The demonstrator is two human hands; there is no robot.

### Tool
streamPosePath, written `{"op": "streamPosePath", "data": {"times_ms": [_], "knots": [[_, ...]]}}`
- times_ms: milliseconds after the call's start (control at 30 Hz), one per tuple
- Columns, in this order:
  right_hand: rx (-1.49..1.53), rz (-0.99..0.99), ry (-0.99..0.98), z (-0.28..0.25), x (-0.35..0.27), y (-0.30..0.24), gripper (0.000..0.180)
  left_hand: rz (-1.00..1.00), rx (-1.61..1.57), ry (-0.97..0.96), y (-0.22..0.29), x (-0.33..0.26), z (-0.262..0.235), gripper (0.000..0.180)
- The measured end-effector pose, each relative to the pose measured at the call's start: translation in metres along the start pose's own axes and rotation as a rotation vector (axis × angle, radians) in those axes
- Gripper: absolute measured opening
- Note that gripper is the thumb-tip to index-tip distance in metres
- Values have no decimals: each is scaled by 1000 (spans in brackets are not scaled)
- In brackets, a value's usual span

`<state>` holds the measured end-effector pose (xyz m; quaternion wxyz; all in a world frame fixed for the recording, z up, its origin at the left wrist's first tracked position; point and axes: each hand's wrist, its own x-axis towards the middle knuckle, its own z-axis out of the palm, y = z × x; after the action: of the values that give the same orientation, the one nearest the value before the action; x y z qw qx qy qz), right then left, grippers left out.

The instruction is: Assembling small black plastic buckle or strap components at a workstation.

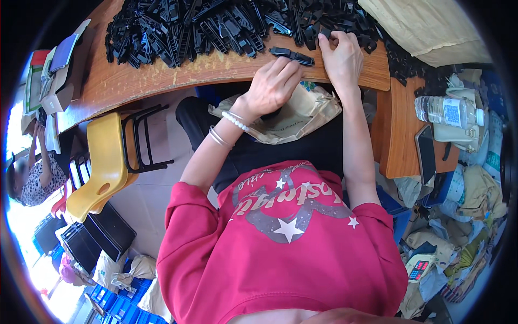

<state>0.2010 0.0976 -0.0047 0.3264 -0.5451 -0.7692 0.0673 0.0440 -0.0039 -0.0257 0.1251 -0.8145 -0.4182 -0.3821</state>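
A single black plastic clip is lying on the wooden table, pinched between both hands: the left hand is gripping its near end with curled fingers, the right hand is closing on its far end. Behind it a heap of black clips, too many to count, is sprawling; one yellow chair is standing left, one water bottle lying right.

bottle label: white, right side | phone screen: dark, beside it | calculator display: red, lower right
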Motion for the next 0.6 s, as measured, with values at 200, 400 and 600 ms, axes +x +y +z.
{"op": "streamPosePath", "data": {"times_ms": [200,400,600], "knots": [[-80,-158,-18,-4,-6,9,27,-402,3,-14,-7,16,-17,24],[660,32,-444,-33,-24,10,26,-401,-97,-82,-18,11,-25,24],[712,-12,-470,-37,-24,7,22,-391,-168,-99,-24,11,-24,24]]}}
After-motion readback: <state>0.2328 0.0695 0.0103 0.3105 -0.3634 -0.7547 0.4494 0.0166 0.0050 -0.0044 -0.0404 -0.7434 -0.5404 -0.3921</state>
